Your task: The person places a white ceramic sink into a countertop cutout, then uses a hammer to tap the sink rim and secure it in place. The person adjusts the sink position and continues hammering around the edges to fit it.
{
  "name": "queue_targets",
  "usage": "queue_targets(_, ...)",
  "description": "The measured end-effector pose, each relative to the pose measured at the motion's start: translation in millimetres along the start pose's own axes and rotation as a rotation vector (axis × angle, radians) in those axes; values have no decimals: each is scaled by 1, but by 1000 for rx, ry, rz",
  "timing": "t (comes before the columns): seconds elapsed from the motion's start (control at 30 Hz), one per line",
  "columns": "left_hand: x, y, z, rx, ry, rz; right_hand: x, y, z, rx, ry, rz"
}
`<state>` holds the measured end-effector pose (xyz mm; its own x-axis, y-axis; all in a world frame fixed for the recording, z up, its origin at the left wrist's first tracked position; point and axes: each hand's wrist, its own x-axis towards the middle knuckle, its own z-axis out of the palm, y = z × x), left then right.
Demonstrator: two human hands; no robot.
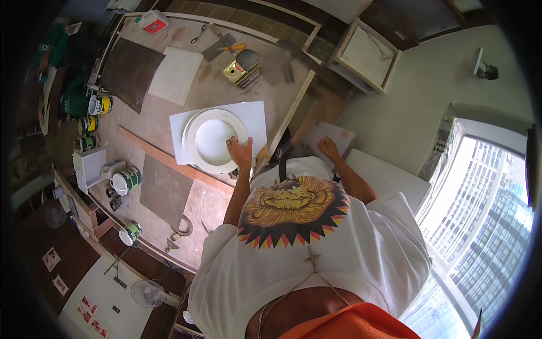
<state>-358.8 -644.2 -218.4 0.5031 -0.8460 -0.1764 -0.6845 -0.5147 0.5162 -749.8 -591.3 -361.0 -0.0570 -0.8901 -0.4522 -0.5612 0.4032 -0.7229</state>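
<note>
Rings of white colour lie, one upon the other and a little out of line, on a white board, which itself rests slantwise on the worktop. As I judge, they are light and stiff, probably cut from board or plastic; the smooth face may slide easily on its neighbour, and the narrow band could perhaps chip or crack if bent. Good places to hold are the two opposite sides of the band, with fingers inside the opening and thumb outside, so that both layers come together. The left hand has its grip closed on the right side of the band, fingers reaching over to the inner edge. The right hand is well apart, near a small white panel; its fingers look curled, but I cannot tell whether its grip holds something. In counting, I find at least two rings, one board under them, two dark sheets, one cream sheet, one long wooden strip, one pair of scissors, one yellowish tin, one white jug and at least five labelled tubs along the left side.
</note>
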Motion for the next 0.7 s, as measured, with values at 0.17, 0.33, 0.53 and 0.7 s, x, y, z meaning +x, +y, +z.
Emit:
queue_targets(0.17,6,4,-3,121,-51,20,-10,-40,-6,-36,135,54)
queue_targets(0.33,12,10,-1,146,-77,-13,39,-62,-32,-127,137,32)
queue_targets(0.53,18,20,4,155,-68,-95,156,-33,-62,-90,33,-83)
queue_targets(0.7,27,14,24,264,-56,-182,281,-17,-117,-100,-189,-60)
